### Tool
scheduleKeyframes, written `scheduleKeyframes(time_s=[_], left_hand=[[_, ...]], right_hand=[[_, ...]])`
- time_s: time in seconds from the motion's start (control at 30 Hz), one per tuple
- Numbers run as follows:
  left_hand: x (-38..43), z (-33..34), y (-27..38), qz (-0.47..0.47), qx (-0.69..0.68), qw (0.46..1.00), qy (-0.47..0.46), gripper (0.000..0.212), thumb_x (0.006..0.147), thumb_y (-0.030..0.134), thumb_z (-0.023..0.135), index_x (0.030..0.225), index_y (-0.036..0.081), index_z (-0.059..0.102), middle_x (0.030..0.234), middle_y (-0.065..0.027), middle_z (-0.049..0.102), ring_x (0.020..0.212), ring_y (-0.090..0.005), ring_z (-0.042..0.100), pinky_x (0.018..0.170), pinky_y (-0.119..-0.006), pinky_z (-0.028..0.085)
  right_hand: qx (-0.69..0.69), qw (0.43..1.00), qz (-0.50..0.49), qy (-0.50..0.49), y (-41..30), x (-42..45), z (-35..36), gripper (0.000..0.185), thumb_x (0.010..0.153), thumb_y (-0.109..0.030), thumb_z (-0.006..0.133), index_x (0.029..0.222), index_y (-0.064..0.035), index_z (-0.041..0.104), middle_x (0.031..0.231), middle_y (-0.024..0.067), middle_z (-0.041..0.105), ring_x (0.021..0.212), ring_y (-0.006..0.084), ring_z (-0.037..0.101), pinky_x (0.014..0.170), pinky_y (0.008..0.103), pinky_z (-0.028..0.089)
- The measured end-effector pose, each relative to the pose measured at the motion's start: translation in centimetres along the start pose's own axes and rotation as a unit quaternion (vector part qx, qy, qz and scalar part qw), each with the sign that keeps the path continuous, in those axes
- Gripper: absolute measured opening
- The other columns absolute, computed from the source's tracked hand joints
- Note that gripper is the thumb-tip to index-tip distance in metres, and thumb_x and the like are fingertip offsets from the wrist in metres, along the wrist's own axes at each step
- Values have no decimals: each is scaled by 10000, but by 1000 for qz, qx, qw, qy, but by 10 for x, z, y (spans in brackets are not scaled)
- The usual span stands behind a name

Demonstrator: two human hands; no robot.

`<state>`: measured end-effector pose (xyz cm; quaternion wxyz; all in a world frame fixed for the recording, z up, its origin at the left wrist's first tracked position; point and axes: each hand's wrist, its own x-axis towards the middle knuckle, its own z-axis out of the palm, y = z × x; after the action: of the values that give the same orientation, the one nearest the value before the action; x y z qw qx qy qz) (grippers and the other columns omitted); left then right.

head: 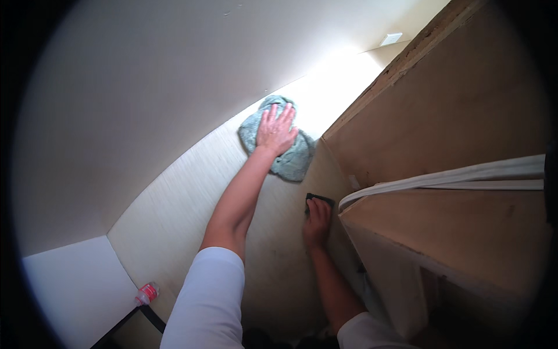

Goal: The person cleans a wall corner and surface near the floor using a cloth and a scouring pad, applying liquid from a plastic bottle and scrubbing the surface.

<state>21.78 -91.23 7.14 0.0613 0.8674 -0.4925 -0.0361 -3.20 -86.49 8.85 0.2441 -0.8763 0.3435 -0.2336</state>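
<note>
My left hand (276, 132) lies flat with spread fingers on a crumpled grey-green cloth (296, 159), pressing it against a pale wood-grained panel (196, 192). The cloth reaches close to the seam with the grey-white wall. Lower and to the right, my right hand (318, 222) has its fingers curled over a dark, flat, rectangular object (322, 200), whose kind I cannot tell. That object is held near the brown plywood structure at the right.
A plywood box-like structure (444, 218) fills the right side, with white strips (436, 175) across it. A plastic bottle with a red label (147, 293) is at the lower left, beside a white panel (78, 283). A white plate (391, 39) is at the upper right.
</note>
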Motion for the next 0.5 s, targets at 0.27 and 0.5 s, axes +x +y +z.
scheduleKeyframes(time_s=[0.27, 0.5], left_hand=[[-111, -30, 24, 215, -142, 966, -23, 413, 787, 284, 488, 1181, 163, 507, 1301, -23, 424, 1212, -260, 359, 1001, -429, 297], [-72, -29, -43, 196, -14, 980, -4, 453, 825, 283, 455, 1265, 180, 426, 1364, 7, 342, 1261, -221, 293, 1023, -423, 253]], right_hand=[[-1, 999, 5, 38, -3, -13, -7, 263, 718, 21, 478, 956, -22, 581, 981, 122, 563, 946, 308, 511, 855, 411, 397], [2, 999, -21, 42, -13, -13, 0, 253, 713, 30, 479, 940, -13, 582, 987, 125, 555, 955, 321, 500, 852, 417, 400]])
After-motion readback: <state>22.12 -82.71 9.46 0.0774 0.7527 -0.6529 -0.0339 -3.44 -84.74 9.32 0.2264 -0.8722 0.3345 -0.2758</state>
